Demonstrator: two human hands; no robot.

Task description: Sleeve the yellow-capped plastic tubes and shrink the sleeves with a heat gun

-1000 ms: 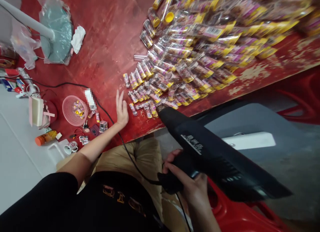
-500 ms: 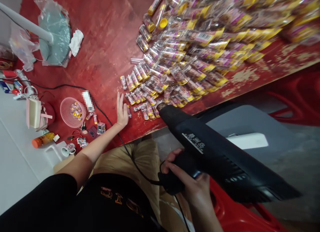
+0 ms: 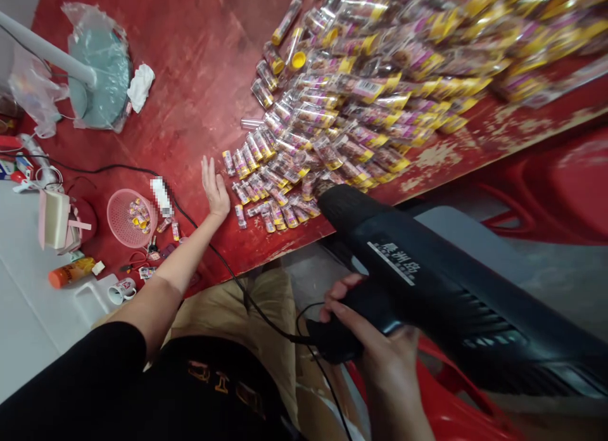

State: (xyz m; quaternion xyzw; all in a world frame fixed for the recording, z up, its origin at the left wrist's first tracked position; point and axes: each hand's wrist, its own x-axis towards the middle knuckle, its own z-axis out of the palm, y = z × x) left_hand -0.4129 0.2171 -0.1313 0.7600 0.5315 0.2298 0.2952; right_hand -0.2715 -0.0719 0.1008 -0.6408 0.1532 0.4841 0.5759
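My right hand (image 3: pixel 375 346) grips the handle of a black heat gun (image 3: pixel 427 282), whose nozzle points at small wrapped tubes (image 3: pixel 273 187) lying in rows near the front edge of the red table (image 3: pixel 190 80). My left hand (image 3: pixel 215 189) lies flat on the table with fingers stretched out, just left of those small tubes and holding nothing. A big heap of larger yellow-capped packets (image 3: pixel 380 80) fills the table's far right.
A black cord (image 3: pixel 209 244) runs from the heat gun across the table. A pink basket (image 3: pixel 126 217) with a few tubes, a mug (image 3: pixel 121 292), an orange bottle (image 3: pixel 71 272) and small clutter sit at the left. A fan base (image 3: pixel 97 76) stands at the far left.
My left hand has slid a little to the left, away from the small tubes. The heat gun has shifted slightly right with its nozzle still over the tubes.
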